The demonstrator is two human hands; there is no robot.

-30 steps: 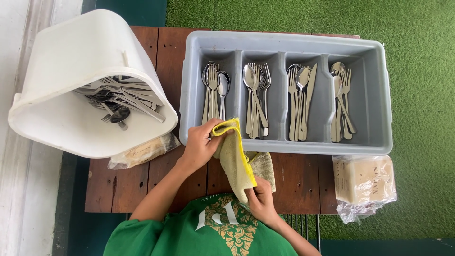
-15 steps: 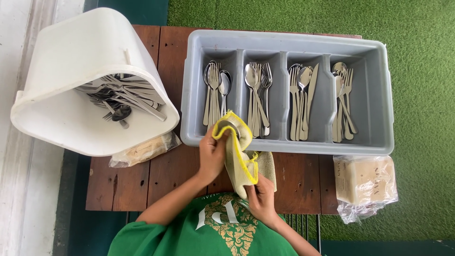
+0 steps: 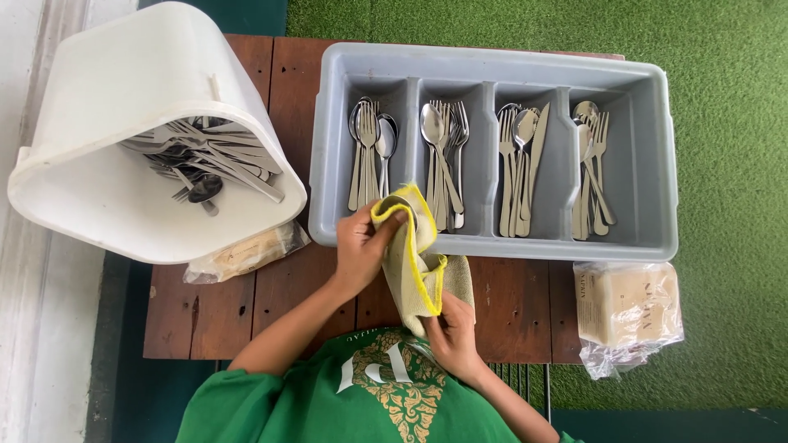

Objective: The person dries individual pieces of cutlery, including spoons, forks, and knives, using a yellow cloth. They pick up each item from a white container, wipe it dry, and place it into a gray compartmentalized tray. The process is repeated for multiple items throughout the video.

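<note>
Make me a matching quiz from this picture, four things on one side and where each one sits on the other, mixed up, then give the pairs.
Things:
1. white tub
2. grey cutlery tray
3. yellow-edged cloth
4. wrapped napkin pack

Places:
A. held between the left hand and right hand
B. tipped on its side at the table's left end, cutlery inside
C. at the table's right edge, below the tray
D. along the table's far side, four compartments

Pairs: 1-B, 2-D, 3-A, 4-C
</note>
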